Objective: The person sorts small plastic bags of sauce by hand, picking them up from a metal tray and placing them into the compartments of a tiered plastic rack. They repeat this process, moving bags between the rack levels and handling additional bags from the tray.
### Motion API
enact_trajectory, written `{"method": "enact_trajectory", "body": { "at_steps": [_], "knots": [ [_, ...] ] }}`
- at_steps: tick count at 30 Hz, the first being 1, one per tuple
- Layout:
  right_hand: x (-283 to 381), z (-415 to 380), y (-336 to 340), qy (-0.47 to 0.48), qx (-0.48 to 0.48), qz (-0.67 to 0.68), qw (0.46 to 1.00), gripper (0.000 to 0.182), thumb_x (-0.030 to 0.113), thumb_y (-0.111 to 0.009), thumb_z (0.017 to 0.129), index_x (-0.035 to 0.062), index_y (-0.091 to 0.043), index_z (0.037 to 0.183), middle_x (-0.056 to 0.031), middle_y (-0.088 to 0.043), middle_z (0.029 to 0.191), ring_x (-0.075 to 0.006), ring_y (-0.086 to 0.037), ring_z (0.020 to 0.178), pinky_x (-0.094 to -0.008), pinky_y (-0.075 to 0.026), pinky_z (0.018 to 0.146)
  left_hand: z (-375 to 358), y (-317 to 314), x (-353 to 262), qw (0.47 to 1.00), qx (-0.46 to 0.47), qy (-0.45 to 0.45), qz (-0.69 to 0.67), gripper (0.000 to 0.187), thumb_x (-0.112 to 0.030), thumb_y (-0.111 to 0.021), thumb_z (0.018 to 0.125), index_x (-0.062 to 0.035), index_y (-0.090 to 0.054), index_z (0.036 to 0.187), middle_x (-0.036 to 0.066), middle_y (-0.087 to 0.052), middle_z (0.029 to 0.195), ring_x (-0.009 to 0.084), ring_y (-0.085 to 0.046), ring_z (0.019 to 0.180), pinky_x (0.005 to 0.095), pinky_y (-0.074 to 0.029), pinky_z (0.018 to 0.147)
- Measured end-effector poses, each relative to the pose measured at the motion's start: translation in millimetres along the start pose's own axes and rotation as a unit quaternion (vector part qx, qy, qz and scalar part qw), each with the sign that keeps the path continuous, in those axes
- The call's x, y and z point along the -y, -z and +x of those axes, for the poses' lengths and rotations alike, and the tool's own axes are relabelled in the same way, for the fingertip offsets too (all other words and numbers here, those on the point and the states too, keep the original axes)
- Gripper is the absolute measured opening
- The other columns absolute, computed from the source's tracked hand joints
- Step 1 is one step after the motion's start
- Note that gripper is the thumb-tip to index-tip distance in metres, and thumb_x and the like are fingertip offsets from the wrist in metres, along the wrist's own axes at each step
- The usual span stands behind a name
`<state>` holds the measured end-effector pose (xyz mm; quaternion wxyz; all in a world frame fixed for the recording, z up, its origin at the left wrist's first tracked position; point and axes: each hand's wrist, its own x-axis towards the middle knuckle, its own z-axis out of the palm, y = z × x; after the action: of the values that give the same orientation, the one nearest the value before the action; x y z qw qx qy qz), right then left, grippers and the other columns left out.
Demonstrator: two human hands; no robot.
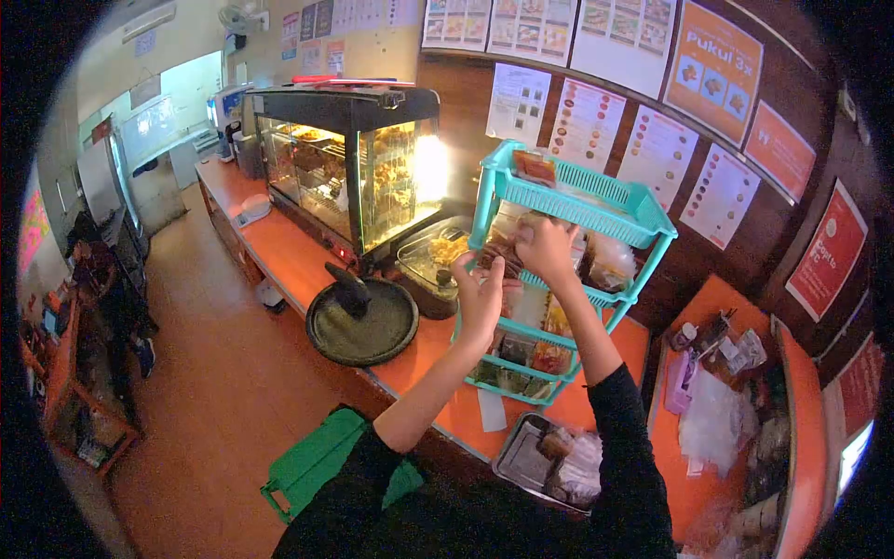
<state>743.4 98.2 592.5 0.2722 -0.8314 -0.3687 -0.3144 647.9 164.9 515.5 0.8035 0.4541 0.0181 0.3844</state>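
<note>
Apparently a brown packet [502, 258] between hands [480, 300] [548, 250].

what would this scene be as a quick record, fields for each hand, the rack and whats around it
left hand: thumb raised, at the brown packets; exact grip unclear
right hand: curled over the same packets; grip partly hidden
rack: teal, tiered, packets on several levels
left of rack: lit food cabinet; dark mortar with pestle
in front of rack: metal tray holding packets
right of rack: clear plastic bags, pink container
</note>
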Motion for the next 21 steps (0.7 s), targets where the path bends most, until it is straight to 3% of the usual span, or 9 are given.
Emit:
{"method": "enact_trajectory", "body": {
  "at_steps": [3, 6, 10, 12, 14, 15, 17, 19, 21],
  "knots": [
    [-2.6, 7.2, 3.8, -0.03, 0.073, -0.007, 0.997, 0.03, 0.022, -0.065, 0.072, 0.0108, -0.073, 0.099, -0.0251, -0.064, 0.104, -0.0436, -0.056, 0.107, -0.0591, -0.027, 0.103, 5.1, -2.8, 0.7, 1.0, -0.02, 0.019, -0.012, 0.049, -0.021, -0.06, 0.094, -0.0111, -0.022, 0.122, 0.019, -0.053, 0.102, 0.0273, -0.068, 0.076, 0.0358, -0.056, 0.067],
    [-12.3, 14.2, -2.5, -0.032, 0.089, 0.097, 0.991, 0.03, 0.013, -0.062, 0.072, 0.0041, -0.07, 0.099, -0.0288, -0.063, 0.101, -0.0474, -0.057, 0.099, -0.0498, -0.042, 0.095, 6.9, -6.3, -2.8, 0.999, 0.0, 0.027, -0.019, 0.047, -0.021, -0.059, 0.094, -0.012, -0.022, 0.122, 0.018, -0.052, 0.102, 0.0289, -0.067, 0.076, 0.0366, -0.056, 0.067],
    [-25.1, 24.3, -9.1, -0.039, 0.142, 0.07, 0.987, 0.03, 0.006, -0.059, 0.072, -0.0029, -0.064, 0.1, -0.0324, -0.06, 0.097, -0.0503, -0.056, 0.095, -0.0433, -0.049, 0.086, -0.1, -8.8, -16.3, 0.997, 0.007, 0.077, -0.024, 0.045, -0.019, -0.057, 0.094, -0.0113, -0.022, 0.122, 0.016, -0.051, 0.098, 0.0299, -0.066, 0.078, 0.0395, -0.054, 0.071],
    [-37.8, 28.2, -16.1, 0.089, 0.088, 0.111, 0.986, 0.031, 0.006, -0.059, 0.072, -0.0052, -0.061, 0.101, -0.0316, -0.06, 0.096, -0.0484, -0.056, 0.096, -0.046, -0.046, 0.088, -0.5, -4.7, -15.4, 0.994, 0.023, 0.099, -0.028, 0.046, -0.018, -0.057, 0.093, -0.0109, -0.022, 0.122, 0.016, -0.051, 0.098, 0.0288, -0.064, 0.081, 0.0404, -0.052, 0.075],
    [-44.8, 29.8, -27.4, 0.1, 0.038, 0.14, 0.984, 0.033, 0.007, -0.06, 0.072, -0.0042, -0.06, 0.103, -0.0298, -0.06, 0.097, -0.0462, -0.056, 0.098, -0.046, -0.045, 0.09, -4.1, -1.9, -13.6, 0.975, -0.01, -0.09, 0.202, 0.039, -0.016, -0.057, 0.091, -0.0069, -0.034, 0.121, 0.019, -0.051, 0.103, 0.0285, -0.059, 0.092, 0.0416, -0.047, 0.081],
    [-49.3, 29.4, -32.1, 0.108, -0.011, 0.167, 0.98, 0.035, 0.008, -0.06, 0.072, -0.0032, -0.06, 0.105, -0.0279, -0.06, 0.099, -0.044, -0.056, 0.099, -0.046, -0.044, 0.091, -4.7, -0.6, -18.7, 0.975, -0.01, -0.091, 0.203, 0.039, -0.016, -0.057, 0.091, -0.0069, -0.034, 0.121, 0.019, -0.051, 0.103, 0.0285, -0.059, 0.092, 0.0416, -0.047, 0.081],
    [-57.7, 36.8, -34.5, 0.094, 0.054, 0.144, 0.984, 0.041, 0.01, -0.06, 0.072, -0.0019, -0.058, 0.112, -0.0284, -0.057, 0.109, -0.045, -0.054, 0.105, -0.0474, -0.043, 0.093, -7.6, 0.5, -35.6, 0.81, 0.049, -0.332, 0.481, 0.028, -0.01, -0.057, 0.085, -0.0046, -0.046, 0.111, 0.018, -0.05, 0.111, 0.0346, -0.051, 0.102, 0.0451, -0.039, 0.089],
    [-60.2, 44.8, -36.2, 0.079, 0.117, 0.119, 0.983, 0.049, 0.012, -0.06, 0.071, -0.0005, -0.055, 0.118, -0.0288, -0.055, 0.119, -0.0459, -0.051, 0.11, -0.0488, -0.041, 0.096, -0.9, -6.3, -45.3, 0.777, 0.059, -0.377, 0.501, 0.022, -0.009, -0.057, 0.081, -0.0031, -0.053, 0.103, 0.015, -0.05, 0.11, 0.0368, -0.049, 0.104, 0.0461, -0.038, 0.091],
    [-53.9, 45.0, -35.1, 0.201, 0.0, 0.124, 0.972, 0.048, 0.016, -0.062, 0.073, -0.0007, -0.056, 0.118, -0.0282, -0.055, 0.119, -0.0448, -0.052, 0.11, -0.047, -0.041, 0.097, 8.1, -8.5, -46.8, 0.703, 0.155, -0.451, 0.528, 0.025, -0.008, -0.058, 0.083, -0.0017, -0.055, 0.107, 0.017, -0.052, 0.106, 0.0351, -0.053, 0.098, 0.0452, -0.041, 0.089]
  ]
}}
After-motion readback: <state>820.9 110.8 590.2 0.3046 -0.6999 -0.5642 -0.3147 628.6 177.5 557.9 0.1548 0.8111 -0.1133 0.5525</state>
